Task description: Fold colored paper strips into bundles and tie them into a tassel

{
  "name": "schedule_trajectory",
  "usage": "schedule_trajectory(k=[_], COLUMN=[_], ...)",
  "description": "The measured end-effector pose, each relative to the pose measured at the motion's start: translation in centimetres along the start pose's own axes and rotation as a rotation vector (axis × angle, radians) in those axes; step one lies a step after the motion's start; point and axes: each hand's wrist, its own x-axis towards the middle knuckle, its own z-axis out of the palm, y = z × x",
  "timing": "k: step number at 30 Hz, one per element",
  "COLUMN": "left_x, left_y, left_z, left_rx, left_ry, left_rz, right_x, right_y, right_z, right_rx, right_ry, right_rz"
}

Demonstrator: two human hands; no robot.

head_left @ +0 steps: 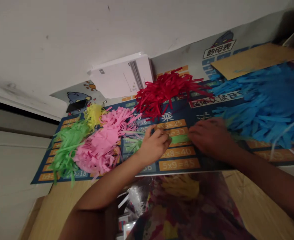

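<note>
My left hand (155, 143) is closed, fingers curled, on a bunch of light green fringed paper (133, 145) whose cut strands spread out to its left. A flat band of the same green paper runs across the gap to my right hand (210, 137). That hand is blurred, with its fingers pressed together at the band's other end. Both hands are low over the blue multiplication chart that covers the table. Left of my left hand lies a pink paper pom-pom (98, 146). Behind the hands rests a red paper pom-pom (168, 91).
At far left are green (68, 145) and yellow paper pom-poms (94, 115), with a dark phone-like object (76, 106) behind them. A white stack (121, 76) stands against the wall. Blue fringed paper (264, 106) and a tan sheet (257, 60) fill the right. Clear plastic packaging (136, 196) sits below the table edge.
</note>
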Motion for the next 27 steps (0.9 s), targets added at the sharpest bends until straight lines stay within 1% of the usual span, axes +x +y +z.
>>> schedule_trajectory(k=[2,3,5,8,11,14,16,19,22,24,27], left_x=[0.4,0.7,1.4,2.1,2.0,1.3,1.0,1.0,1.2,1.4,1.1], left_y=[0.3,0.4,0.6,0.9,1.0,0.9,0.8,0.9,1.2,1.3,1.4], left_z=[-0.7,-1.0,-1.3,-1.4,-0.9,-0.4,-0.3,-0.5,-0.5,-0.2,0.7], left_rx=[0.054,0.061,0.062,0.093,0.131,0.112,0.102,0.109,0.122,0.141,0.174], left_ry=[-0.042,-0.062,-0.102,-0.121,-0.077,-0.004,0.029,0.051,0.053,0.075,0.154], left_rz=[0.064,0.076,0.074,0.058,0.025,-0.022,-0.04,-0.052,-0.049,-0.057,-0.077], right_x=[0.1,0.2,0.4,0.6,0.6,0.7,1.0,1.7,2.2,2.3,1.9], right_y=[-0.3,-0.3,0.0,0.9,1.0,0.3,-0.3,-0.5,-0.3,-0.2,-0.2], right_z=[-0.5,-0.5,-0.2,0.3,0.3,0.3,0.5,1.2,1.7,1.7,1.6], right_rx=[0.01,0.01,0.003,0.017,0.019,-0.011,-0.049,-0.097,-0.097,-0.091,-0.091], right_ry=[-0.085,-0.121,-0.145,-0.118,-0.085,-0.049,-0.018,0.028,0.084,0.112,0.123], right_rz=[-0.167,-0.198,-0.177,-0.143,-0.128,-0.122,-0.15,-0.208,-0.203,-0.198,-0.209])
